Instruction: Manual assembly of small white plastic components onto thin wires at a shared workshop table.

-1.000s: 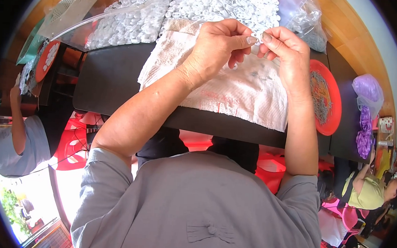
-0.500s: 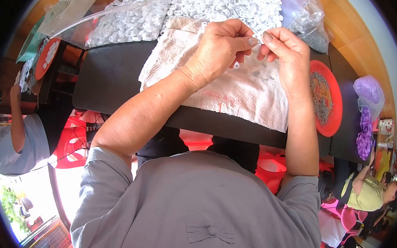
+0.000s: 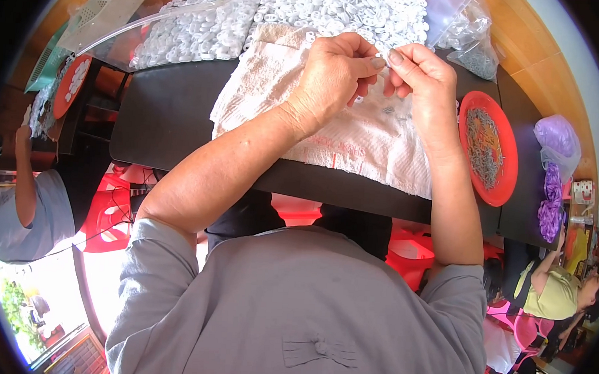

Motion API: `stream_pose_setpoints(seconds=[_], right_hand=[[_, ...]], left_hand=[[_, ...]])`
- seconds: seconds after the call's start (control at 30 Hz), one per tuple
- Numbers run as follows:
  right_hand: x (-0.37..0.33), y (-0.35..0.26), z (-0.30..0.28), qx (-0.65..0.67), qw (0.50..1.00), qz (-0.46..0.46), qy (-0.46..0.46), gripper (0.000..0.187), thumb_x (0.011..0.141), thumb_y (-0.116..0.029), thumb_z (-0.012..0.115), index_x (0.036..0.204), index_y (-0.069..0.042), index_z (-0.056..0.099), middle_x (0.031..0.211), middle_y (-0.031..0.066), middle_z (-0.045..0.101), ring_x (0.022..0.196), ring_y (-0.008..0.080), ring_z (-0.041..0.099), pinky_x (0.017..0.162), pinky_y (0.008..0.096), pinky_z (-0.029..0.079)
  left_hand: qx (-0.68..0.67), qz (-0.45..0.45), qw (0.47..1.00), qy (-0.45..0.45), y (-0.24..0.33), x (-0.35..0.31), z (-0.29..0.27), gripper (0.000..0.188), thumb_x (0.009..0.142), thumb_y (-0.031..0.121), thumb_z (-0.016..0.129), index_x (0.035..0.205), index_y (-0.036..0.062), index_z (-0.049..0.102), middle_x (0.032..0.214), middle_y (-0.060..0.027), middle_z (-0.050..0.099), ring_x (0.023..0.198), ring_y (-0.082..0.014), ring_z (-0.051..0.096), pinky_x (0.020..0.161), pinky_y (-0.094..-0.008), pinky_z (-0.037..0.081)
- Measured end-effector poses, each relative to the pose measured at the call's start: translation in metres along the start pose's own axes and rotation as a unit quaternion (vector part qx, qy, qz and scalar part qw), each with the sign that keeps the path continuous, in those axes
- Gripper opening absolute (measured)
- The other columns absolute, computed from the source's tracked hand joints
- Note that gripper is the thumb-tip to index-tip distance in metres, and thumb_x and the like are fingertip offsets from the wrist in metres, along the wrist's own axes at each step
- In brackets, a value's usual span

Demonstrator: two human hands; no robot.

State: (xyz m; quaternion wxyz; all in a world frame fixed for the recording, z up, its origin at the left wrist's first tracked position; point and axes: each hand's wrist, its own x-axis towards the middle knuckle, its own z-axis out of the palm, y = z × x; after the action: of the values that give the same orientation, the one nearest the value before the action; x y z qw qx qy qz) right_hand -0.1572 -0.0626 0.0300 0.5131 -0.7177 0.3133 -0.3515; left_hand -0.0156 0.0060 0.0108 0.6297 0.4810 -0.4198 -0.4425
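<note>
Over the towel, my left hand [image 3: 336, 74] and my right hand [image 3: 420, 78] meet fingertip to fingertip. A tiny white plastic piece [image 3: 387, 59] shows between the pinched thumbs and forefingers; its exact shape is mostly hidden. The other fingers of my left hand curl inward, and a bit of white shows beneath them. Below both hands spreads a whitish towel [image 3: 328, 151] with faint red marks. A few small grey nails [image 3: 389, 110] lie on it near my right hand. Just beyond my fingers is a heap of small white plastic pieces [image 3: 349, 13].
Right of my forearm sits a red plate [image 3: 509, 147] of grey nails. Behind it are a clear bag [image 3: 474, 50] and a purple bag [image 3: 558, 136]. A clear tub [image 3: 178, 42] of white pieces stands at left on the dark table [image 3: 161, 112]. Other people sit at both sides.
My right hand and forearm have shifted slightly left, closer to my left hand. More of the nails on the towel shows now. My left hand has barely moved.
</note>
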Motion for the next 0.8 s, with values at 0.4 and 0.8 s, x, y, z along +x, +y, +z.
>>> stream_pose_setpoints(seconds=[0.4, 0.8], right_hand=[[0.004, 0.007, -0.005, 0.008, 1.0, -0.005, -0.019, 0.018, 0.091, -0.019, 0.06, 0.082, -0.003, 0.062, 0.064, -0.0032, 0.05, 0.058, 0.0066, 0.048, 0.055, 0.0205, 0.033], [-0.019, 0.03, 0.033, -0.509, 0.809, -0.277, -0.098, 0.007, 0.083, -0.011, 0.059, 0.085, -0.004, 0.056, 0.079, 0.0125, 0.065, 0.071, 0.033, 0.063, 0.06, 0.0435, 0.047]], left_hand=[[0.049, -0.03, 0.998, -0.007, 0.014, 0.013, -0.017, 0.038, 0.09, 0.032, 0.06, 0.08, -0.004, 0.064, 0.068, -0.0069, 0.059, 0.055, -0.0132, 0.055, 0.045, -0.0253, 0.043], [-0.026, -0.013, 0.993, 0.112, 0.003, 0.022, -0.025, 0.022, 0.083, 0.017, 0.066, 0.076, -0.0035, 0.063, 0.062, -0.0077, 0.058, 0.049, -0.0125, 0.052, 0.041, -0.0267, 0.039]])
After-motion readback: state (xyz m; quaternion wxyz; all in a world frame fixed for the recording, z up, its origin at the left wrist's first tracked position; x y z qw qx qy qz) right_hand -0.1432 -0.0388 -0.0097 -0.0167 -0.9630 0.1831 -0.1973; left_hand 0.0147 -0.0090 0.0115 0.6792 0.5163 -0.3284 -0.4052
